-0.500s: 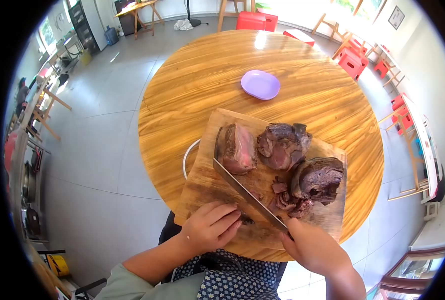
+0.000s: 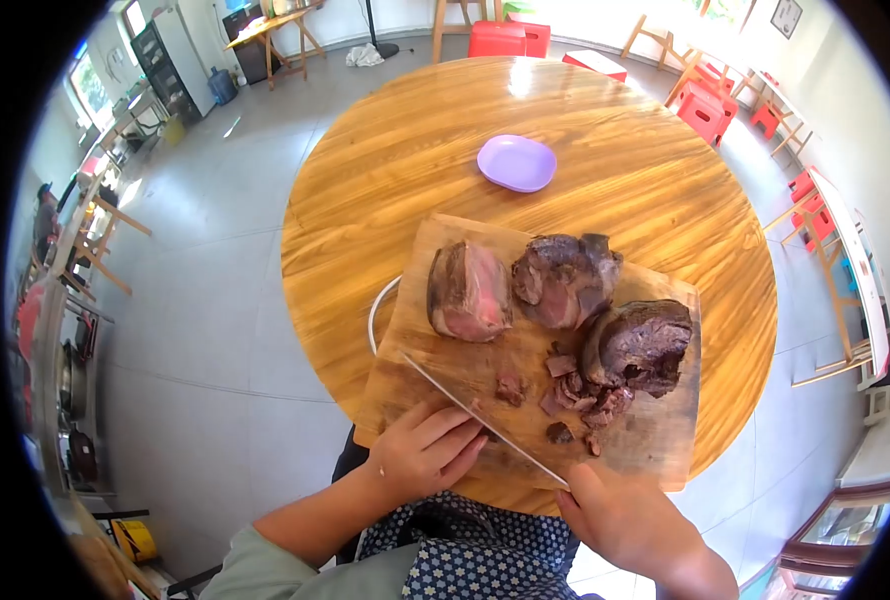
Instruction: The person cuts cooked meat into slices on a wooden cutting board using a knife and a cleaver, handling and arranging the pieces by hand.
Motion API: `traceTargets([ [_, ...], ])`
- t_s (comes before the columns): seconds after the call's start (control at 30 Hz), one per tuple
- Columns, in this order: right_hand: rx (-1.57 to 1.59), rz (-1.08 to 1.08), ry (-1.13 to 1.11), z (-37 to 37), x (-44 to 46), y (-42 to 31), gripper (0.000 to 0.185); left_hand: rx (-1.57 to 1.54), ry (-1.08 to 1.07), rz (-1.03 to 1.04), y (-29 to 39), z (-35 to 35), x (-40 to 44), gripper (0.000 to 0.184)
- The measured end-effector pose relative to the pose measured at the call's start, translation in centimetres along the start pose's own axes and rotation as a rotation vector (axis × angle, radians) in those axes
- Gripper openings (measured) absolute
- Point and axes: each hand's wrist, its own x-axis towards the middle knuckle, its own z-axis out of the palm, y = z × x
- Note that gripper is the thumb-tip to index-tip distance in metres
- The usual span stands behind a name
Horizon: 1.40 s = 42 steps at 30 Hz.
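My right hand [image 2: 620,510] grips the handle of a long knife [image 2: 490,422], its blade slanting up and left over the wooden cutting board [image 2: 435,235]. The edge lies against the fingertips of my left hand [image 2: 430,450], which is closed on the board over something mostly hidden. Three large chunks of meat lie beyond: a pink-faced one [image 2: 470,290] at left, a second [image 2: 565,280] at top middle, and a dark one [image 2: 640,345] at right. Small cut pieces [image 2: 573,390] are piled beside the dark chunk, with another scrap [image 2: 510,388] nearer the knife.
The board rests on a round wooden table [image 2: 365,200]. Farther back on it sits a purple plate [image 2: 517,163]. A white ring-shaped edge [image 2: 375,312] shows at the board's left. Red stools [image 2: 700,110] stand past the table, and a person [image 2: 47,215] is at the far left.
The knife blade has moved down and left, from beside the pink-faced chunk to my left fingertips. Small scraps it covered now show. The view has shifted slightly.
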Motion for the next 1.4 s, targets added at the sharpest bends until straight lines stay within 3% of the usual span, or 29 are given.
traceTargets([
  [0.3,-0.016,0.002,-0.095,-0.7,-0.4,-0.5,0.019,0.003,-0.054,-0.019,0.0,-0.2,-0.2,0.026],
  [0.37,-0.001,0.163,-0.255,-0.9,-1.0,-0.3,0.022,0.008,-0.039,-0.003,-0.2,0.0,-0.3,0.025],
  [0.57,0.006,0.165,-0.257,-3.0,-2.0,-0.5,0.018,-0.020,-0.022,-0.017,-0.4,0.3,-0.4,0.027],
  [0.8,-0.040,0.134,-0.392,-2.8,3.0,0.1,0.017,-0.016,0.004,-0.047,-0.3,0.1,-0.4,0.026],
  [1.07,0.028,-0.108,-0.134,0.8,6.6,-0.3,0.022,0.062,0.034,-0.044,0.1,0.2,-0.7,0.023],
  [1.4,0.069,0.049,0.079,-1.8,0.8,1.3,0.027,-0.017,0.065,-0.006,0.5,-0.3,-0.1,0.033],
])
